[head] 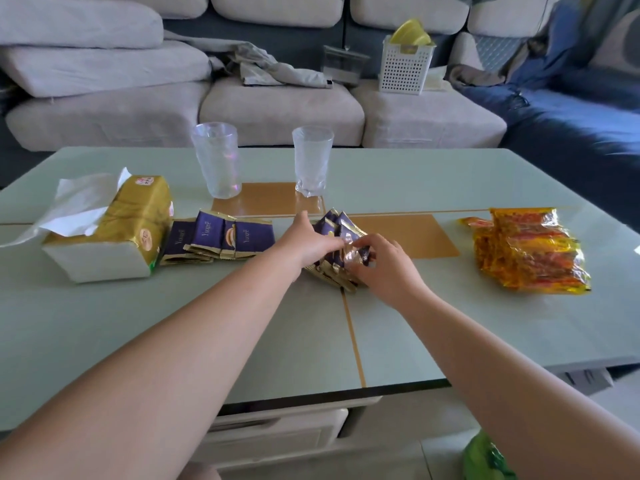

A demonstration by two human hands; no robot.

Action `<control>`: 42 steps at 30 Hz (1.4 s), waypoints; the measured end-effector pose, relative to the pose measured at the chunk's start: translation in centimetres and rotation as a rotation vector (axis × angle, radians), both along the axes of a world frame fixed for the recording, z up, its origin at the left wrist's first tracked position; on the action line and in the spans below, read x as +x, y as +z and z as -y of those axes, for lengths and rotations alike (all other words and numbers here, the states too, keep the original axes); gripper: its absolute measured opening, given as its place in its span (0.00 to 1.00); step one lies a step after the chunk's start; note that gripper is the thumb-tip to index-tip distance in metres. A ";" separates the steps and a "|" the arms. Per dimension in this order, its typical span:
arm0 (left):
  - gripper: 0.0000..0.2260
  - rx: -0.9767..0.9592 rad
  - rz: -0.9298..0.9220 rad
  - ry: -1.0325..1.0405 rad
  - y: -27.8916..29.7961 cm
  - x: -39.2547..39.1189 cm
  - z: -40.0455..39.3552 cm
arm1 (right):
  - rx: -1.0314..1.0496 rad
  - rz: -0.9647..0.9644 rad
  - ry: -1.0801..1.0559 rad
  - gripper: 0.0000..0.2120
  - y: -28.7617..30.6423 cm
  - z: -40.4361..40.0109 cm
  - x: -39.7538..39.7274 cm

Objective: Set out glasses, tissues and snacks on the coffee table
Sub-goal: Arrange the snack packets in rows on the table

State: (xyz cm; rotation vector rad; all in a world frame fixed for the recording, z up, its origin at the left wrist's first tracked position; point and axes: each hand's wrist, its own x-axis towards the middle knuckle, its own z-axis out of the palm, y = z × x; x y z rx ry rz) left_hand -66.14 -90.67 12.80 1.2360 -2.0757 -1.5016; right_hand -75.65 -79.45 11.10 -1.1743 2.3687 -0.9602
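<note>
Head view shows both hands working a leaning stack of small purple-and-gold foil snack sachets (335, 237) at the middle of the pale green glass-topped bench (207, 323). Left hand (308, 242) lies half closed against the stack's left side, fingers curled over the sachet tops. Right hand (384, 263) pinches one crinkled sachet at the stack's near right edge between thumb and fingertips.

Handling — judged from appearance: the sachets are light, thin and slick-faced, so a loose stack is likely to slide and fan out. Hold across the flat faces from both sides, not by the crimped ends.

A second row of purple-and-gold sachets (221, 239) lies just beside a soft gold-wrapped tissue pack (114, 230), one sheet pulled up. Two clear textured tumblers (216, 159) (312, 161) stand upright behind — rigid, possibly fragile; grip around the body. An orange-and-yellow pile of crinkly snack packets (530, 251) lies well apart to the right.

Hidden: the stack's lower right part sits under the right hand, so the sachet count cannot be told. Printed lettering is mostly too small to read.
</note>
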 end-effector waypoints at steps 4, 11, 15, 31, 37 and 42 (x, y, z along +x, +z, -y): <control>0.41 -0.088 -0.003 -0.026 -0.3 -0.1 -0.7 | -0.130 0.144 -0.046 0.38 -0.9 -0.1 -0.4; 0.38 -0.096 -0.234 -0.067 -1.1 1.8 -1.6 | -0.245 0.569 -0.131 0.51 -0.4 0.1 -1.2; 0.40 -0.130 -0.372 -0.093 -1.5 2.9 -1.9 | -0.365 0.677 -0.004 0.23 0.5 -0.6 -0.8; 0.33 -0.054 -0.406 -0.104 -2.4 4.5 -3.0 | -0.377 0.328 0.125 0.27 -0.8 -1.6 2.3; 0.41 0.031 -0.473 -0.080 -2.1 4.0 -4.0 | -0.294 0.354 0.133 0.29 -1.1 -1.4 2.7; 0.42 0.134 -0.495 -0.085 -2.3 3.0 -4.7 | -0.242 0.362 0.184 0.30 -1.1 -0.6 2.7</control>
